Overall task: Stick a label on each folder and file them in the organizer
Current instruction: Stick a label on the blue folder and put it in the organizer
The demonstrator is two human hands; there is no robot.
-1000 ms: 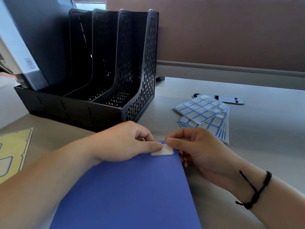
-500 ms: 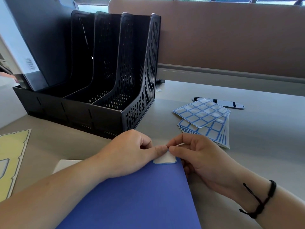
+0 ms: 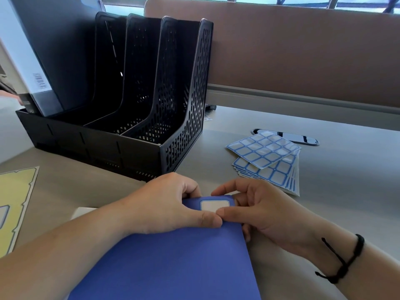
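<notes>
Dim daylight from the windows [image 3: 281,0] behind; organizer [image 3: 134,100] interior shadowy, edges bowed by wide-angle distortion

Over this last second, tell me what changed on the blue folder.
Both thumbs slid down off the label, which now lies flat and uncovered on the blue folder; left hand and right hand now pinch the folder's top edge. Organizer and label sheets unmoved.
</notes>
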